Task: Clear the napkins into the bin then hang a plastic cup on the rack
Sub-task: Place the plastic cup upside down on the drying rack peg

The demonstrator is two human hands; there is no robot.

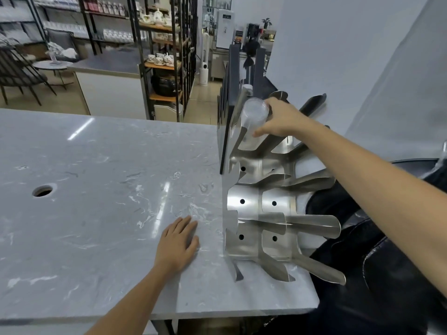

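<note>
Grey marble counter filling a shop, left hand resting flat, right hand gripping plastic cup on edge-standing steel rack

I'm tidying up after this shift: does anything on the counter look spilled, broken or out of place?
Nothing stands out. The counter shows no spill or napkins, the metal rack stands upright, and the right hand holds a clear plastic cup over an upper prong.
</note>
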